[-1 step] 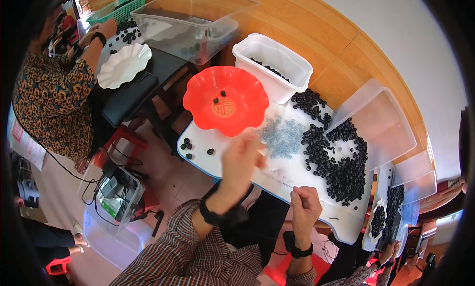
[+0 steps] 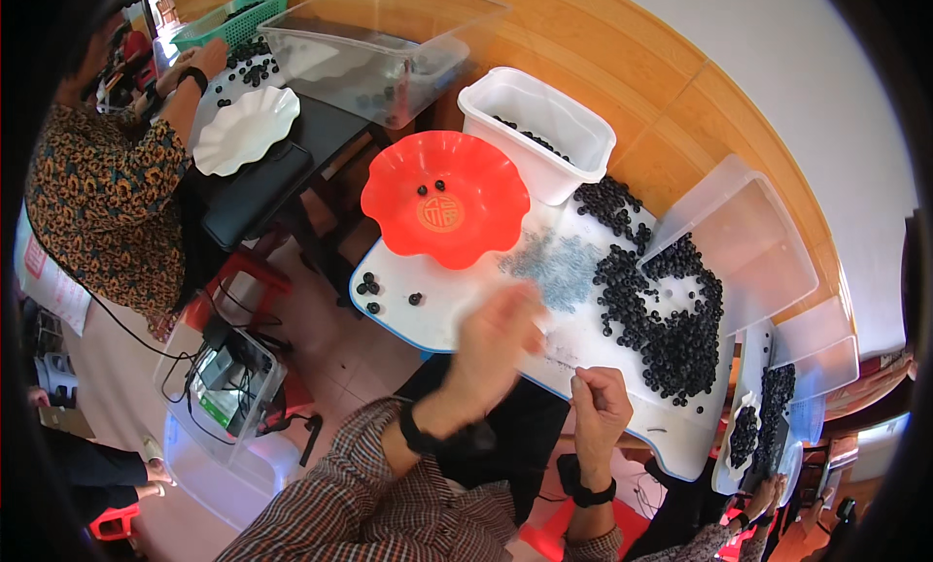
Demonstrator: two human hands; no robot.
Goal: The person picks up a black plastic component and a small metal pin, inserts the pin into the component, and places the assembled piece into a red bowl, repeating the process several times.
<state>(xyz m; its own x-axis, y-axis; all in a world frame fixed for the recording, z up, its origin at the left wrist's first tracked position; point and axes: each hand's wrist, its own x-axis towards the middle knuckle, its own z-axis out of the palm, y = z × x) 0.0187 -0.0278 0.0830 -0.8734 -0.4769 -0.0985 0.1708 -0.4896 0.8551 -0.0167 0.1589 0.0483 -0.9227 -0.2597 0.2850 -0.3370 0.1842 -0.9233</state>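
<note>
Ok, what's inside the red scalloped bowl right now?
Two small dark beads lie in the red bowl, just above a gold emblem at its centre. Nothing covers its inside; what is under it is hidden.

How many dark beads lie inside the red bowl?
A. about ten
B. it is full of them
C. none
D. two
D: the red bowl holds just two dark beads, close together near its far side, above the gold mark in its middle; the rest of it is bare.
</note>
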